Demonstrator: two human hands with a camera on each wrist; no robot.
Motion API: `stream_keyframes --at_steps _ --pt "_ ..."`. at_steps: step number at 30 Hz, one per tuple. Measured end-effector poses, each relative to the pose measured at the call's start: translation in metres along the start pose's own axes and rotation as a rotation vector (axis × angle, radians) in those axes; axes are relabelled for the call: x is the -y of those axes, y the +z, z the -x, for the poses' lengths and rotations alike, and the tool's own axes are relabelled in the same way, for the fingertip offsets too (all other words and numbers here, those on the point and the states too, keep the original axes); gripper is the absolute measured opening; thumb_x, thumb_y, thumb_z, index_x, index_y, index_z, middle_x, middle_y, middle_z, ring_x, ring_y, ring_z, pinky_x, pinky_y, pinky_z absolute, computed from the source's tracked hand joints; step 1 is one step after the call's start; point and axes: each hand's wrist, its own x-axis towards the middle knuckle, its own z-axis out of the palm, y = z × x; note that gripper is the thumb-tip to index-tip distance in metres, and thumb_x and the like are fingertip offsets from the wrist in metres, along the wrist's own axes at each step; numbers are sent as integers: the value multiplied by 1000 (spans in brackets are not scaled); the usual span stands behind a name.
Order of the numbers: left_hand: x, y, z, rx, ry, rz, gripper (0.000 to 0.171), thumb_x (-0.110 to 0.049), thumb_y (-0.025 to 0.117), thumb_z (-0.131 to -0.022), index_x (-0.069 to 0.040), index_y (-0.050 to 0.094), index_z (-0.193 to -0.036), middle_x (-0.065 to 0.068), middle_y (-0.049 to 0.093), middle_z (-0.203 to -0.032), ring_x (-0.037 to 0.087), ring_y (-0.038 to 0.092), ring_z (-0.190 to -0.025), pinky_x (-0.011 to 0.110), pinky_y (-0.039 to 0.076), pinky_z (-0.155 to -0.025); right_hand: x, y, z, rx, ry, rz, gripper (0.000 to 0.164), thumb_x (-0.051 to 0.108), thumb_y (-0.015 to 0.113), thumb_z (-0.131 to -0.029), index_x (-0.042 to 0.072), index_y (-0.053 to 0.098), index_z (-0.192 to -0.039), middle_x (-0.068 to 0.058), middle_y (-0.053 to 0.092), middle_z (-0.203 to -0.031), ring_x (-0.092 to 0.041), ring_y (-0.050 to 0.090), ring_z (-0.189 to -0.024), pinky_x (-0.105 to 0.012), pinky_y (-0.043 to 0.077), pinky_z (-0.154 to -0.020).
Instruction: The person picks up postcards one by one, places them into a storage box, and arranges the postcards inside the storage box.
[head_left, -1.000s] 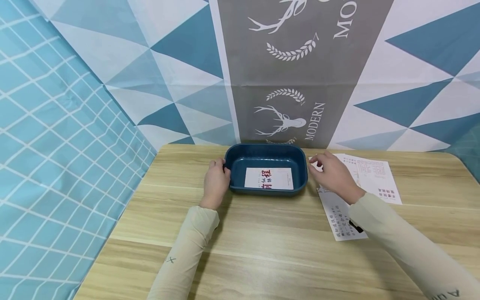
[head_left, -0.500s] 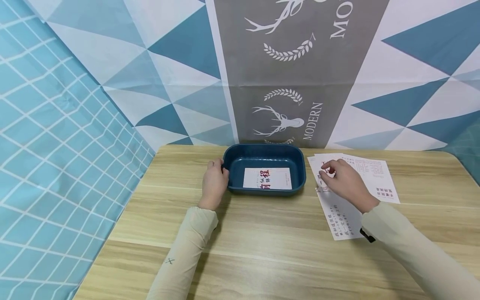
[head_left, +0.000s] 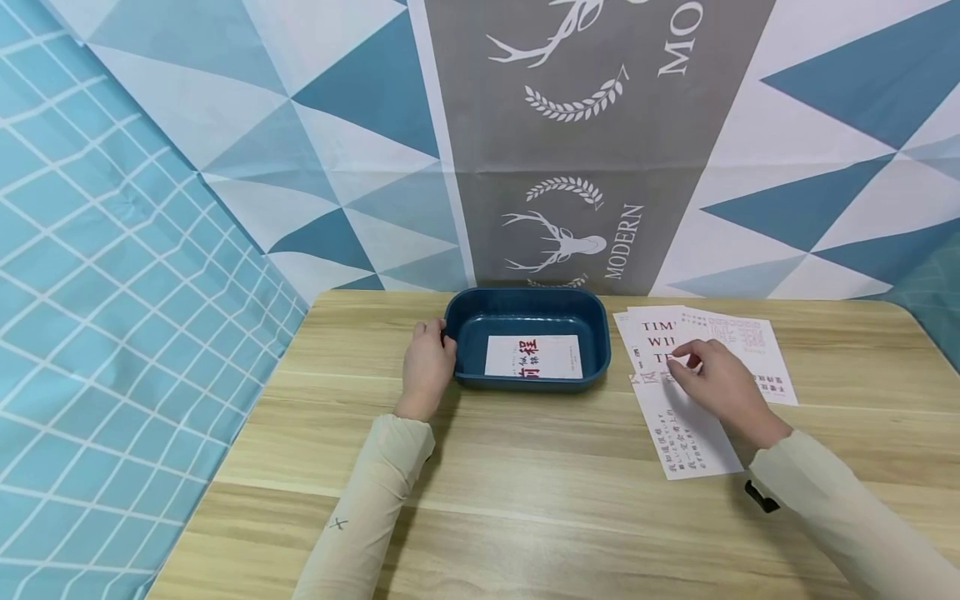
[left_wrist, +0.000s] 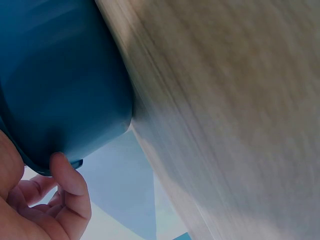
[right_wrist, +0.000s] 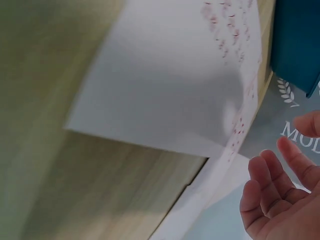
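Observation:
My left hand (head_left: 429, 367) holds the left end of a dark blue rectangular tray (head_left: 525, 384), its fingers at the rim. In the left wrist view, fingers (left_wrist: 73, 200) curl around the lip of the tray (left_wrist: 60, 85). A white card (head_left: 558, 354) with red and black characters lies inside it. My right hand (head_left: 716, 383) hovers over several overlapping printed sheets (head_left: 686, 433) to the right of the tray. The right wrist view shows its fingers (right_wrist: 260, 175) loosely bent and the thumb apart, nothing between them, beside a white sheet (right_wrist: 155, 90).
The wood-grain table (head_left: 525, 492) extends toward me. Behind it hangs a patterned cloth (head_left: 585, 167) with triangles and deer prints. A light blue checked cloth (head_left: 112, 292) borders the left side. A dark band (head_left: 761, 497) sits at my right wrist.
My right hand has moved right, away from the tray's right end, to over the sheets, uncovering red lettering on one. The left hand stays at the tray's rim.

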Motion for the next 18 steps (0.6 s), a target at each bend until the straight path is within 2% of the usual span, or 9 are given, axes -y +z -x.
stream_keyframes --at_steps 8,18 --pt "0 -1 0 2 2 12 28 -10 50 -91 -1 57 -117 17 56 -107 31 60 -86 42 52 -81 -11 -1 10 14 25 -16 39 29 53 -91 -5 60 -107 -14 55 -83 -20 48 -71 -26 36 -58" --pt "1 1 0 -4 9 8 28 -11 51 -91 -1 57 -117 17 56 -107 31 60 -84 42 53 -80 -18 -2 18 35 82 -11 42 33 51 -92 -5 60 -108 -17 56 -89 -22 50 -73 -25 37 -57"
